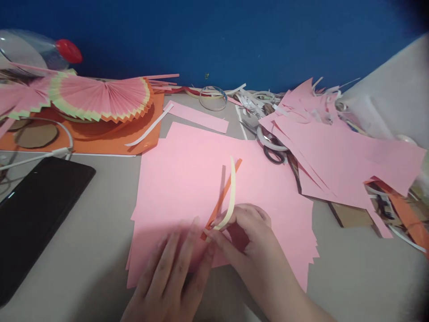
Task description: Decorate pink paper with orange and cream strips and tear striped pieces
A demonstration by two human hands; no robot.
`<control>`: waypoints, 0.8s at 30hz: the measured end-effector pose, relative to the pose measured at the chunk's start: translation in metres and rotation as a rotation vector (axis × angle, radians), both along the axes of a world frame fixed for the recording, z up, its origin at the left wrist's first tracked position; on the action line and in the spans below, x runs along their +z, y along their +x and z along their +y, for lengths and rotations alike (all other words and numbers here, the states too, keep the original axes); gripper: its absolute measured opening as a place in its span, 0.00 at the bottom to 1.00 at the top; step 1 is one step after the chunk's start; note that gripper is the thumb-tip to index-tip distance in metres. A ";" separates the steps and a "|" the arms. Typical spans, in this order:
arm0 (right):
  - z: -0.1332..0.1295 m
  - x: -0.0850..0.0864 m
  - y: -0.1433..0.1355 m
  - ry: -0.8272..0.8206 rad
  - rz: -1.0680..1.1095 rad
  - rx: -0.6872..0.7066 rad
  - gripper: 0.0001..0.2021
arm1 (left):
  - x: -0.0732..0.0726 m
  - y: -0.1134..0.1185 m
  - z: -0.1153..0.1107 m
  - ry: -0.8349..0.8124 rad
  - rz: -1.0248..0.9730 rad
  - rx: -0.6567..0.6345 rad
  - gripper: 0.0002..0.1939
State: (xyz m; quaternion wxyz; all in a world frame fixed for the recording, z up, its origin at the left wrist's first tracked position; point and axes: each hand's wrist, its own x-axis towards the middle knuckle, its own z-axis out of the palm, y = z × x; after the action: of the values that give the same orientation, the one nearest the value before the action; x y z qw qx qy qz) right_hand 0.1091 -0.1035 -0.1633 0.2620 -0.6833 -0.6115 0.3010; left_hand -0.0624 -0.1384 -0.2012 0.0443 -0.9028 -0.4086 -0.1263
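Note:
Pink paper sheets (181, 170) lie stacked in the middle of the table. An orange strip (220, 201) slants across them, its lower end near both hands. My right hand (256, 239) pinches a curved pale yellow strip (232, 192) between thumb and index finger, close to its lower end; the strip's upper part rises free. My left hand (176, 264) rests flat on the pink paper with its fingers apart, the fingertips just left of the strips' lower ends. Its thumb reaches up beside my right fingertips.
A black phone (43, 214) lies at the left. Pleated paper fans (103, 98) rest on orange paper (134, 134) behind it. Scissors (274, 154), clear tape (213, 99) and paper scraps sit at the back. Cut pink paper (338, 156) covers the right side.

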 end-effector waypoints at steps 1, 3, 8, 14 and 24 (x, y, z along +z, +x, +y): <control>0.000 0.000 -0.001 0.001 -0.014 -0.003 0.07 | -0.001 0.001 0.000 0.039 -0.019 0.029 0.25; -0.001 0.001 -0.002 0.005 -0.037 -0.005 0.07 | -0.001 0.002 0.000 0.091 -0.034 0.063 0.25; -0.004 -0.002 -0.003 0.069 -0.073 0.016 0.06 | 0.000 -0.001 0.000 0.069 0.053 0.001 0.33; -0.005 -0.004 -0.002 0.096 -0.045 0.038 0.05 | 0.004 -0.003 0.000 0.041 0.085 -0.033 0.38; -0.008 0.012 0.003 0.078 0.389 0.136 0.10 | 0.027 -0.004 0.009 -0.131 -0.330 0.161 0.16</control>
State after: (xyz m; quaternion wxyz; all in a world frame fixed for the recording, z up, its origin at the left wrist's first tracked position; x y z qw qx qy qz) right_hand 0.1125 -0.1119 -0.1517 0.3805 -0.5588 -0.6052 0.4204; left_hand -0.0666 -0.1297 -0.1740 -0.0723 -0.8351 -0.4887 -0.2420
